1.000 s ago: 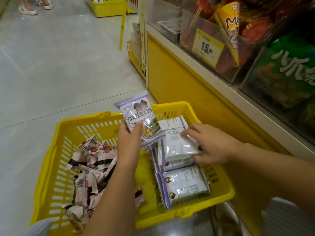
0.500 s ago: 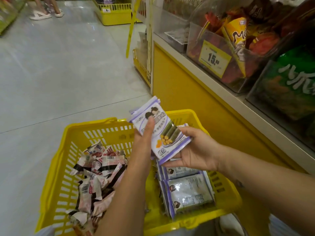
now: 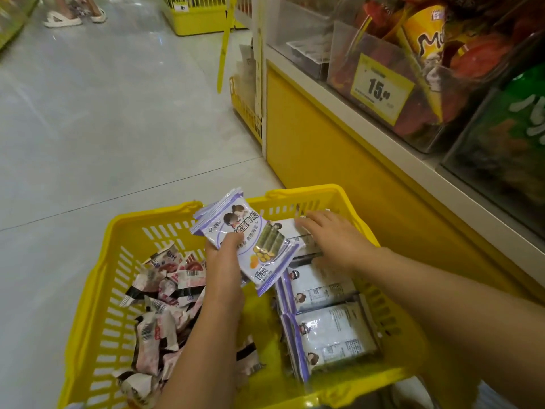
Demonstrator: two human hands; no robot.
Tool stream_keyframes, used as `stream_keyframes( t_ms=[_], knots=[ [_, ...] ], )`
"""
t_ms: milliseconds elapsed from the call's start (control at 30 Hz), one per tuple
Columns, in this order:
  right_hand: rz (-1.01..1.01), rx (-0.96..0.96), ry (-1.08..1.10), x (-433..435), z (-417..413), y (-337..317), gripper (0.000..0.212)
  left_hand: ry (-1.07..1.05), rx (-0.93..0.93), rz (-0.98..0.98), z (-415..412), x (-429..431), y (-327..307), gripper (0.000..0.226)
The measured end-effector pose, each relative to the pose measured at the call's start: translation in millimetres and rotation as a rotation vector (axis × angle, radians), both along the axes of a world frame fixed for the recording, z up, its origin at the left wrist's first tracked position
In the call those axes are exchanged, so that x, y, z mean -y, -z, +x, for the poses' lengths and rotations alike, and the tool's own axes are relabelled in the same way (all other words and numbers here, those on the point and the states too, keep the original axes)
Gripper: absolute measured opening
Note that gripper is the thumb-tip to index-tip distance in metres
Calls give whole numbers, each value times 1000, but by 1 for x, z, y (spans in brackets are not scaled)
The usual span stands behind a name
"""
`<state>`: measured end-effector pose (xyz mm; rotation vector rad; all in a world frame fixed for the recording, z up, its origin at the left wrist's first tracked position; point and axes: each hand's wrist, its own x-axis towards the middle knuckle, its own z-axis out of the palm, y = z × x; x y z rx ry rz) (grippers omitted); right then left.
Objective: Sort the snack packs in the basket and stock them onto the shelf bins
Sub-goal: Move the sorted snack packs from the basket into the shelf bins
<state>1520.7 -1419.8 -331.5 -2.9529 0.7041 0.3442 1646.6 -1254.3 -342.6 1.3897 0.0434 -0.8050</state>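
Currently, the left hand (image 3: 225, 256) pinches a fanned stack of purple-edged snack packs (image 3: 247, 231) above the yellow basket (image 3: 141, 214). The right hand (image 3: 334, 240), fingers extended, rests on matching packs (image 3: 333, 332) lying along the basket's right side. Pink-and-black wrappers (image 3: 165, 305) fill its left side.

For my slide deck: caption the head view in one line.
Left hand holds purple packs over the yellow basket; right hand reaches for the stack inside it.
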Motion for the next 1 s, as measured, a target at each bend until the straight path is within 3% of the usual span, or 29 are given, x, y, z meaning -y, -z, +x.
stream_keyframes(
  t_ms=[167, 267, 333, 400, 500, 667, 833, 1000],
  knots=[
    [-125, -82, -3, 8, 19, 0, 73, -63, 98, -35, 4, -2, -9, 27],
    [-26, -8, 25, 6, 18, -28, 71, -53, 178, -59, 6, 2, -24, 36],
    [63, 28, 99, 5, 11, -54, 56, -22, 237, -94, 6, 10, -41, 49],
    [92, -57, 137, 6, -3, -79, 43, 28, 330, -133, 6, 15, -59, 49],
    [63, -188, 176, 0, -37, -118, 44, 155, 450, -159, 4, 19, -85, 38],
    [119, -185, 323, -34, -105, -187, 33, 578, 515, -169, -29, 24, -118, 35],
    [74, -9, 394, -82, -178, -256, 30, 888, 584, -322, -84, 22, -163, 28],
    [221, 316, 521, -123, -250, -321, 17, 1131, 728, -448, -140, 21, -231, 43]
  ],
)
